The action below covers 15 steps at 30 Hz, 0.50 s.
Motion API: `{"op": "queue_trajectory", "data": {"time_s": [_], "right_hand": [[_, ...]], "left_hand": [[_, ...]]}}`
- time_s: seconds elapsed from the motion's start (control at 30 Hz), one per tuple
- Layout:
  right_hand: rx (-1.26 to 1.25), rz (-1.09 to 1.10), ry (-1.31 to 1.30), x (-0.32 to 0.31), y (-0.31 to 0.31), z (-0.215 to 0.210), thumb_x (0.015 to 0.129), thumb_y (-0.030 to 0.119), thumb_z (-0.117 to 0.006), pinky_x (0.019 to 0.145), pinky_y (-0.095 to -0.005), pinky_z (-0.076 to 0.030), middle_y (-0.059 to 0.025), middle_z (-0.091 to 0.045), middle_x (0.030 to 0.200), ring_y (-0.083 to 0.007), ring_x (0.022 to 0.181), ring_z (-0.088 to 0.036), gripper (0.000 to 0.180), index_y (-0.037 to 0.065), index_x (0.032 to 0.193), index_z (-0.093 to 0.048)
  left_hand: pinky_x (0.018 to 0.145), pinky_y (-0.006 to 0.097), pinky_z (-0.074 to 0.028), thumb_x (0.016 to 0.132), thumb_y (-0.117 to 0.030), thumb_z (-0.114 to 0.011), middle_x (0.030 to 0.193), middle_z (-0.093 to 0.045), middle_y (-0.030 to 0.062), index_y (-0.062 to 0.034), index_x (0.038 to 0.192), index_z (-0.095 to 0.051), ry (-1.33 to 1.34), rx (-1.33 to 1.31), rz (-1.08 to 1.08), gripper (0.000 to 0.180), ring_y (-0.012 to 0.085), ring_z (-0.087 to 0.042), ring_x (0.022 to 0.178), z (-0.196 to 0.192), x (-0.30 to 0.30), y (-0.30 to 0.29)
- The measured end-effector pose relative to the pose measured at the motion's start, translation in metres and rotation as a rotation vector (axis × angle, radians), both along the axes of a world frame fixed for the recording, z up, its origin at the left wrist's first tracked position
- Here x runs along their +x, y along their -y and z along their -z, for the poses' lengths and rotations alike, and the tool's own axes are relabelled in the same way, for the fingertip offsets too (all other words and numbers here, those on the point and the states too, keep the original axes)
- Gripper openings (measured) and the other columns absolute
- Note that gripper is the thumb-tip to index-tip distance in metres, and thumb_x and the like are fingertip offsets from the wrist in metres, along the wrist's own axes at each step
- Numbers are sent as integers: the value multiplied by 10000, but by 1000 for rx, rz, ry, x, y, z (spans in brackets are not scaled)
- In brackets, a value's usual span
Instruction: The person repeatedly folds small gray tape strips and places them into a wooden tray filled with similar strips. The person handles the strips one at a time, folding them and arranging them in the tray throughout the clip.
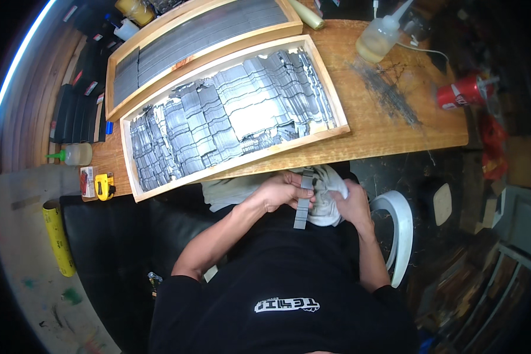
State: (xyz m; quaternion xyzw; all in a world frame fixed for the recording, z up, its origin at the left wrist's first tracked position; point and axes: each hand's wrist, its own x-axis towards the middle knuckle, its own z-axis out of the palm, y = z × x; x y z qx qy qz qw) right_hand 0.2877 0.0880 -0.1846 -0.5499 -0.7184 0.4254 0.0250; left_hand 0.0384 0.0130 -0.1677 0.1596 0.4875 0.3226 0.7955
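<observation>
Close to my body, just off the table's front edge, my left hand [282,192] pinches a narrow grey strip [301,215] marked by thin dark cross lines. The strip hangs down past my fingers. Right beside it, my right hand [354,203] is closed on a whitish, smudged cloth [324,200], bunched against the strip; how the two touch is partly hidden. On the table lies a shallow wooden tray [239,168] packed with rows of broken grey, shiny strip pieces. Behind it, a second wooden tray [203,29] holds long, smooth grey strips.
On the wooden table [383,138] stand a squeeze bottle [377,40] and a red can [457,94], with dark scratch-like marks between them. At left are a green-tipped bottle [78,154], a yellow tool [104,187] and a yellow tube [59,239]. A white chair [401,236] curves at right.
</observation>
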Motion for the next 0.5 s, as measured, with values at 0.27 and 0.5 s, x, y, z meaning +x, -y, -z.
{"op": "queue_trajectory", "data": {"time_s": [0.27, 0.5], "right_hand": [[-510, 113, -831, -1, -2, 14, 1054, 287, -652, 1060, -366, -450, -163, -606, 1388, -230, 1262, -572, 369, -70, 1129, -706], [-638, -10, -524, -23, -6, -11, 942, 208, -805, 776, -305, -559, -126, -757, 1009, -133, 895, -674, 319, -68, 1078, -720]], "left_hand": [[569, 264, -569, 898, -17, -773, 933, -786, 102, 7, 1006, -758, -64, -48, -71, 112, 175, -752, 752, 16, 34, 10], [518, 276, -552, 836, 50, -735, 822, -738, 104, 72, 973, -732, -292, 48, 34, 139, 169, -685, 623, -19, 49, 0]]}}
